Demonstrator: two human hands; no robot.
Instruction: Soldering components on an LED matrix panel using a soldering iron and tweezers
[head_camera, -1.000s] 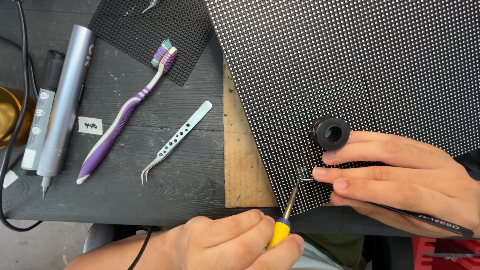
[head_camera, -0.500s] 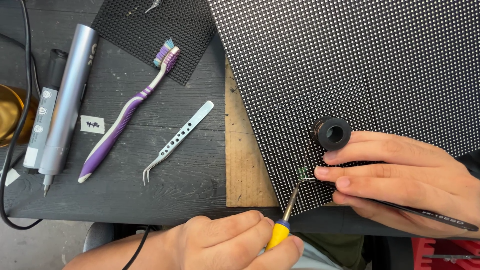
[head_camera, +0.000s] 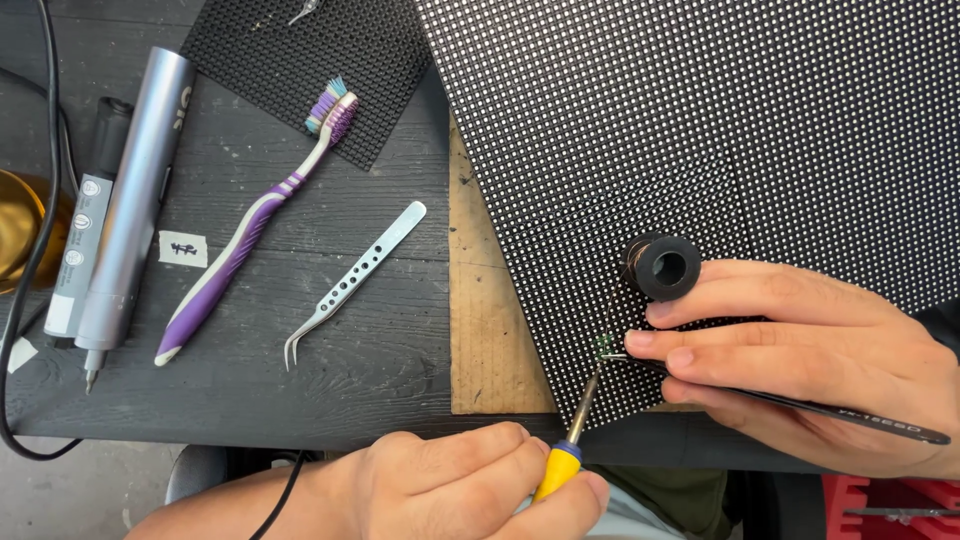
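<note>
A large black LED dot-matrix panel lies tilted over the table. My right hand rests on its lower corner, shut on thin black tweezers whose tips reach a tiny green component at the panel's edge. A black spool of wire stands just above my fingers, touching them. My left hand comes in from the bottom and grips the yellow handle of a soldering iron. The iron's metal tip points up at the same green component.
A wooden board lies under the panel's left edge. To its left lie silver tweezers, a purple toothbrush, a grey pen-shaped tool and a paper label. A smaller dotted panel sits at the top, a black cable far left.
Both hands stay where they were, with the iron tip and the tweezers at the green component. The view has only shifted slightly.
</note>
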